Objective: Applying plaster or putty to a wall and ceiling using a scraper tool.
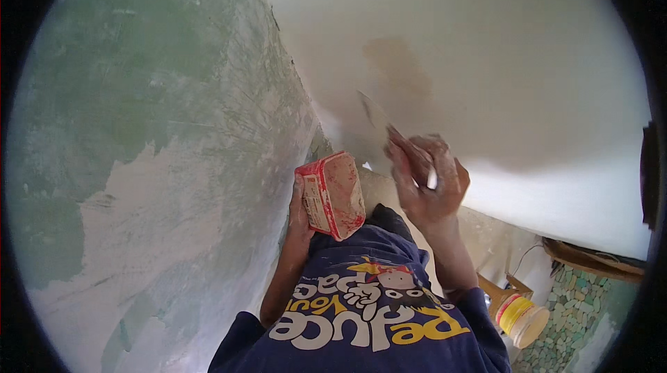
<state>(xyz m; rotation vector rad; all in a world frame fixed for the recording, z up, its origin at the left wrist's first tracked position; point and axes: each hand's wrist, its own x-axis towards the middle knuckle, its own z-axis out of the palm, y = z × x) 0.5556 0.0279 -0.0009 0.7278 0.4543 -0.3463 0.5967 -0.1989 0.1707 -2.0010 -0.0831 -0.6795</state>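
My left hand [300, 214] grips a red and white rectangular tub [321, 199] by its side. The tub is tilted, and pale filler is smeared over its face and rim. In my right hand [434, 182] is a putty knife [379, 117], its thin blade pointing up and left toward the white wall [500, 60]. The fingers wrap round the knife's handle and are dusted with filler. A damp brownish patch [399, 67] marks the white wall just beyond the blade. I cannot tell whether the blade touches the wall.
To the left rises a green wall [139, 81] with rough pale filler patches [153, 213]; it meets the white wall in a corner. At lower right stand a yellow and red bucket [515, 316] and a wooden frame piece [497, 289], beside a pebbled floor [573, 310].
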